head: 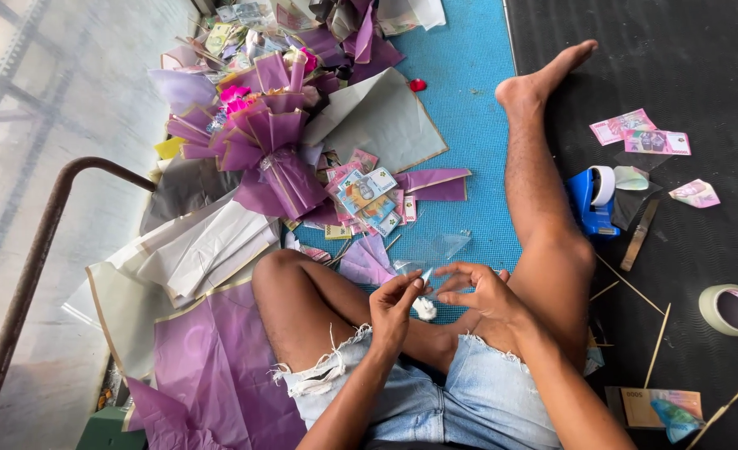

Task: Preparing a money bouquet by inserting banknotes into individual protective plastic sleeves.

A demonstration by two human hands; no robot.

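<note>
I sit on the floor with my legs out, both hands raised over my lap. My left hand [396, 304] and my right hand [477, 290] pinch a small clear plastic sleeve [433, 250] between their fingertips; the sleeve sticks up and away from me. A small white object [425, 308] lies just below the hands, by my leg. Beyond the hands lies a fan of colourful banknotes [367, 198] next to a purple paper bouquet [269, 137].
Purple and grey wrapping sheets [211, 350] cover the floor at left. A blue tape dispenser [592, 200], a tape roll [733, 310], wooden skewers [657, 343] and folded banknotes [640, 133] lie on the dark mat at right. A rusty pipe rail [27, 283] curves at far left.
</note>
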